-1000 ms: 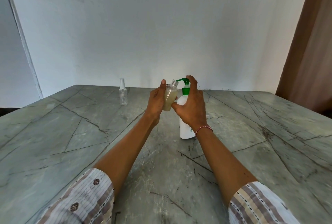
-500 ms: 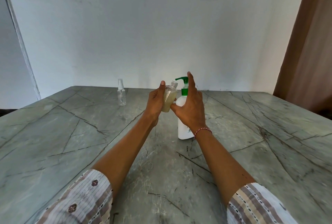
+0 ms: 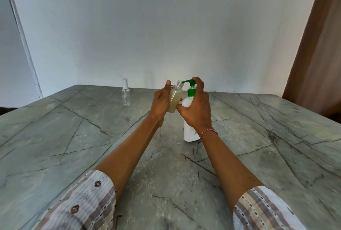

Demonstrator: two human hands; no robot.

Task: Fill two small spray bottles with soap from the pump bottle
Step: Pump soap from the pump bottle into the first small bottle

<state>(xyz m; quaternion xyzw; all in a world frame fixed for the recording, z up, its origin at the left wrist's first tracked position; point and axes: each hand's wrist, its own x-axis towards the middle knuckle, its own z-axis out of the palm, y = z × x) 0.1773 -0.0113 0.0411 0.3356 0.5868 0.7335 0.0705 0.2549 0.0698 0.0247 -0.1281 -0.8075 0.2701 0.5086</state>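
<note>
Head view: the left hand [image 3: 160, 103] grips a small uncapped spray bottle [image 3: 175, 99], fingers wrapped round its far side and the thumb raised along its near edge. The bottle is tilted, its threaded open neck leaning toward the right hand, and it holds pale yellowish soap up to near its shoulder. The neck sits directly under the tip of the green pump nozzle [image 3: 187, 82].

The right hand [image 3: 197, 108] is draped over the white pump bottle [image 3: 190, 128]; its fingers curl over the green pump head from behind, and its thumb reaches across to touch the lower part of the small bottle. The pump bottle stands upright on the grey veined stone worktop [image 3: 258, 146], below and partly behind this hand. A red and white thread bracelet [image 3: 208, 132] circles the right wrist.

Well to the left of the left hand and farther from the person, a second spray bottle [image 3: 125, 92], clear and with its sprayer cap on, stands upright near the wall. Striped sleeves [image 3: 83, 204] cover both upper forearms.
</note>
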